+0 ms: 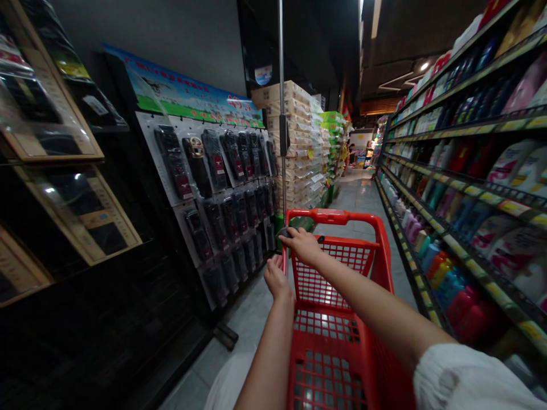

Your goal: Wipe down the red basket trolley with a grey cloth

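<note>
A red plastic shopping cart (331, 293) with grid panels stands right in front of me. My left hand (277, 276) has its fingers curled against the cart's left side rail. Just above it, my right hand (301, 245) reaches across the cart from the right. Its fingers are bent over a dark grey rounded piece (291, 231) at the cart's far left corner. From that same corner rises an upright metal pole (281, 62) with a black sleeve (283, 135) partway up. How the pole is fixed at its foot is hidden behind my fingers. The visible part of the basket holds no goods.
On the left a display rack (213, 208) carries packaged belts. Framed boxed goods (81, 210) hang nearer me. Stacked cream packs (299, 148) and green packs (333, 136) stand beyond. Shelves of bottles (465, 188) line the right. A tiled aisle (356, 193) runs ahead.
</note>
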Available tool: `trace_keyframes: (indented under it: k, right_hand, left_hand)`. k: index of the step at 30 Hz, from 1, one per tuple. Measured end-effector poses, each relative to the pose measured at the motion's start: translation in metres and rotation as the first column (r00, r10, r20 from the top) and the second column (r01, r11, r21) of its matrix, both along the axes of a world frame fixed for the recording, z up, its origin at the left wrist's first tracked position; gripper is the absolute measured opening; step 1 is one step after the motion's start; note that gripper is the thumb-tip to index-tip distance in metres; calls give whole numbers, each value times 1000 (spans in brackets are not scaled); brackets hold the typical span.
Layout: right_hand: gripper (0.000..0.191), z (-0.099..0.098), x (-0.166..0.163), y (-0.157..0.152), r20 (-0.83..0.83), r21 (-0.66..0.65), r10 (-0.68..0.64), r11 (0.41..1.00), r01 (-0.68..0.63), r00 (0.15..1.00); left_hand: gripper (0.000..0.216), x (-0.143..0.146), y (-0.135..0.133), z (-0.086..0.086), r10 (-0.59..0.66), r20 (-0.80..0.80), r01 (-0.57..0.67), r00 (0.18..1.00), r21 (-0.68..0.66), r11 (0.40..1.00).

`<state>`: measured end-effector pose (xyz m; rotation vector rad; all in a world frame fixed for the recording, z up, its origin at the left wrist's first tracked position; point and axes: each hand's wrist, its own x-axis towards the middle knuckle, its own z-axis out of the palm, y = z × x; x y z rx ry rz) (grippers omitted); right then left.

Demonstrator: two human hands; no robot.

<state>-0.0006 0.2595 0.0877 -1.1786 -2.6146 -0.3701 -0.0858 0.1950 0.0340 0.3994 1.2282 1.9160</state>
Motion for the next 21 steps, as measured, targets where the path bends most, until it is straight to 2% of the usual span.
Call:
trace_keyframes:
  k: [4, 9, 14, 18, 21]
  right_hand:
    - [51, -15, 2, -29, -53, -80, -27, 997, 23, 998]
    - [53, -36, 9, -73, -90, -163, -14, 987, -1, 996]
    - [60, -45, 18, -117, -113, -247, 6, 969, -34, 994]
    - [60, -55, 25, -161, -127, -326, 45, 942, -85, 991]
    - [65, -64, 32, -196, -118, -366, 123, 917, -158, 985]
  left_hand:
    - [46, -9, -13, 3, -78, 41, 79, 996, -9, 997]
    - [39, -25, -41, -6, -202, 101, 210, 974, -77, 975]
    - [38, -35, -70, -11, -283, 175, 305, 943, -109, 946]
    - [40, -46, -86, -9, -338, 171, 366, 925, -172, 915]
    - [41, -53, -89, -7, -378, 151, 402, 913, -195, 894]
